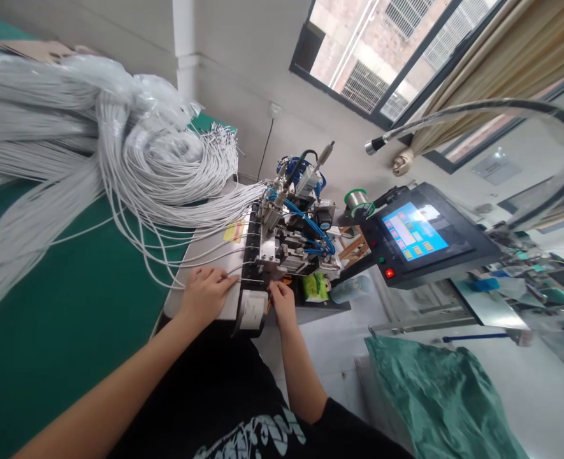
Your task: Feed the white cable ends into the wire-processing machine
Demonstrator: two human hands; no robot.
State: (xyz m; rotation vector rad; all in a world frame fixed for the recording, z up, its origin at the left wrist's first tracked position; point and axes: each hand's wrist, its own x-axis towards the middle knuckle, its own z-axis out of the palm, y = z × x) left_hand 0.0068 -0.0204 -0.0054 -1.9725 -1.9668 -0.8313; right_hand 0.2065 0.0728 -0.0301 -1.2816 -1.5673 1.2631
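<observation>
Low in the middle, my left hand (204, 294) lies over the metal top of a bench machine (219, 255), thumb and fingers closed on a white cable (249, 280). The end of that cable points right, across a black slotted strip (252, 245) on the machine. My right hand (282, 301) is at the machine's other side, close to the cable's end. Its fingertips are pinched together, and what they hold is too small to make out. Several other white cables lie in the slots, running under the machine's metal clamps and cylinders (291, 236).
A large bundle of white cables (176, 159) rests on the green table (71, 268) to the left. Right of the machine are a solder wire spool (358, 201), a touchscreen box (429, 236), a lamp on a bent neck (477, 105) and a green packet (315, 287).
</observation>
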